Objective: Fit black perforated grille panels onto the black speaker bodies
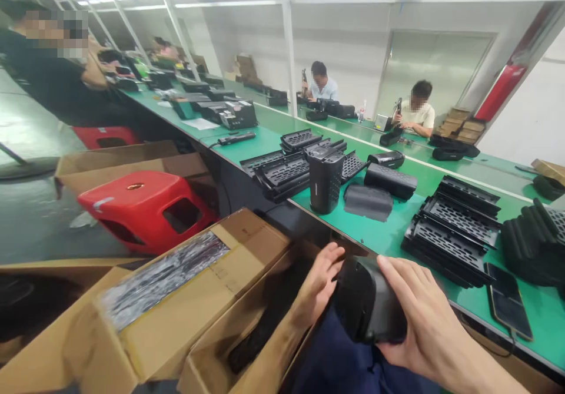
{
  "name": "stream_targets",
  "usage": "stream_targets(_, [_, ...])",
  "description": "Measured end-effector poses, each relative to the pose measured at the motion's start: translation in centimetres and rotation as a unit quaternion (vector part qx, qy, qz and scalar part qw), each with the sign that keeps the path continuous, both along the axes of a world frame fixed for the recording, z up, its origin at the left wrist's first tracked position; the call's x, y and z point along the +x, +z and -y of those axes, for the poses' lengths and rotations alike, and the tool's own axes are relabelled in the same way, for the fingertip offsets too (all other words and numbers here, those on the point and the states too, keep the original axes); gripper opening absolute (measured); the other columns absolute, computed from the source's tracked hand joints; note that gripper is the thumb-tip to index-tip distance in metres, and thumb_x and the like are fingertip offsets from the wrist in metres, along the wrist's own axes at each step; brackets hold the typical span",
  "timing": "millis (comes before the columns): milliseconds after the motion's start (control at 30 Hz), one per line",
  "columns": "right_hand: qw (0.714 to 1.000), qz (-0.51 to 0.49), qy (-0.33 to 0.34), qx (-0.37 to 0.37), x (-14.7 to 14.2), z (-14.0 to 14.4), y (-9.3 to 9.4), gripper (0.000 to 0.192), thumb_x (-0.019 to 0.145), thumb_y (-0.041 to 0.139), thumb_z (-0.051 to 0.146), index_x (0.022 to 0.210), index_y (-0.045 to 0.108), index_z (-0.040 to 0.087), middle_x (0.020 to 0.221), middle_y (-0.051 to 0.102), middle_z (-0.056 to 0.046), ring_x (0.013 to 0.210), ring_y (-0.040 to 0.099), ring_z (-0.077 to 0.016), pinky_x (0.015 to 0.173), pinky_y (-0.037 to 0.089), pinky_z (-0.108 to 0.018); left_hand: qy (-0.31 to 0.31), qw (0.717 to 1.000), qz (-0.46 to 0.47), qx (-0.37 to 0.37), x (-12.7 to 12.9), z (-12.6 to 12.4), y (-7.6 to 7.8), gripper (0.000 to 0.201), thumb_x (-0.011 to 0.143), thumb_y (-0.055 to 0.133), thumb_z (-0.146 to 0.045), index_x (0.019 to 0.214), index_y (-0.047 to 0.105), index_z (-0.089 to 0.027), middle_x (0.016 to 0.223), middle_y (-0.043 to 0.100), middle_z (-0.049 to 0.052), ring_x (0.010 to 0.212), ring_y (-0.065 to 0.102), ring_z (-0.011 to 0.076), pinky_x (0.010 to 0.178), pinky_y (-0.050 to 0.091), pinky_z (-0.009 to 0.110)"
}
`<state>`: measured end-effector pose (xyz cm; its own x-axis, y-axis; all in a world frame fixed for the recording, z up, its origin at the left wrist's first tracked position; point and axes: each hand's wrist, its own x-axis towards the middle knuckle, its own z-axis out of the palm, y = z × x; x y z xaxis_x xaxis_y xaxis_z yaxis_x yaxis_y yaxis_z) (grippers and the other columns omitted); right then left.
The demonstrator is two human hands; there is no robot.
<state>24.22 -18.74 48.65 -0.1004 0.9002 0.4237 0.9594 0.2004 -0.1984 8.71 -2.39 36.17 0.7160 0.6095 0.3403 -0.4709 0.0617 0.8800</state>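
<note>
The right hand [424,317] lies spread over a rounded black plastic housing [368,308] held in the lap, fingers curled loosely round its upper side; the left hand [320,285] clasps the piece's far end at nine o'clock, fingers together. Judging from this, one piece is in hand and none yet fitted. At one o'clock, stacked black perforated grille panels [454,229] wait on the green worktop [388,235]; at twelve o'clock stands an upright black speaker-like casing [325,179]
</note>
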Motion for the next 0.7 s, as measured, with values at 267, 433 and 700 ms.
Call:
stream_targets(267, [0.992, -0.028, -0.064, -0.104, 0.2, 0.8, -4.0, 0.116, 0.074, 0.083, 0.026, 0.165, 0.011, 0.025, 0.146, 0.052, -0.019, 0.13, 0.052, -0.0397, 0.104, 0.049, -0.057, 0.055, 0.976, -0.103, 0.185, -0.9, 3.3, 0.5, 0.1, 0.069, 0.088, -0.052, 0.154, 0.042, -0.03, 0.163, 0.032, 0.013, 0.151, 0.031, 0.0422, 0.125, 0.024, 0.06])
stream_targets(433, [0.953, -0.24, -0.169, -0.077, 3.3, 6.4, -6.6, 0.101, 0.088, 0.075, 0.062, 0.166, 0.016, 0.035, 0.168, 0.027, -0.012, 0.151, 0.034, -0.0408, 0.119, 0.037, -0.063, 0.028, 0.997, -0.064, 0.04, -1.3, 2.8, -0.6, 0.101, 0.067, 0.087, -0.056, 0.153, 0.04, -0.03, 0.148, 0.049, 0.011, 0.119, 0.058, 0.0318, 0.1, 0.05, 0.042])
stream_targets(700, [0.894, -0.399, -0.203, -0.005, 3.8, 8.2, -9.8, 0.095, 0.08, 0.08, 0.069, 0.156, 0.034, 0.036, 0.16, 0.042, -0.011, 0.142, 0.047, -0.0391, 0.118, 0.037, -0.057, -0.1, 0.992, -0.076, 0.003, -0.4, 1.5, 0.3, 0.105, 0.069, 0.089, -0.048, 0.156, 0.032, -0.036, 0.129, 0.06, 0.006, 0.113, 0.06, 0.027, 0.097, 0.048, 0.036])
